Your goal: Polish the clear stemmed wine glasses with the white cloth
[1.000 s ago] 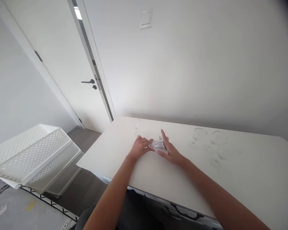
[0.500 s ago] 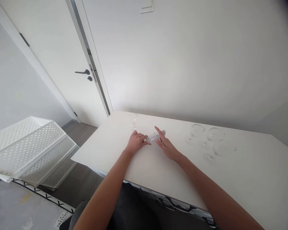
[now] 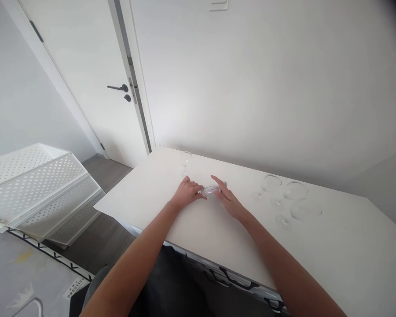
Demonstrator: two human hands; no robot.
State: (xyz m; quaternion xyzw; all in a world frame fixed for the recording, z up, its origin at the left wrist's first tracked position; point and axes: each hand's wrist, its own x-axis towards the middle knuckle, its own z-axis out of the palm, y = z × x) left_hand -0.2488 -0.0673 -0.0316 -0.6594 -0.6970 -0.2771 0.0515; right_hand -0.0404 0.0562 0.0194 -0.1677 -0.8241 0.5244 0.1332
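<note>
White tabletop (image 3: 204,229), room before its near edge (image 3: 211,261), stemmed glass (image 3: 210,190) clamped in left hand (image 3: 185,194), grip of right hand (image 3: 230,202) unclear.

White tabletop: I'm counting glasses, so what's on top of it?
A stemmed glass toward the far left corner, three glasses at right; the left hand holds another glass, the right hand beside it. Anything beneath the hands or forearms is covered.

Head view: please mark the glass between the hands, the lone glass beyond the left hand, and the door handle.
Held glass (image 3: 210,190): head view, on its clear body.
Lone glass (image 3: 186,159): head view, on its bowl.
Door handle (image 3: 116,87): head view, on the lever's middle.
</note>
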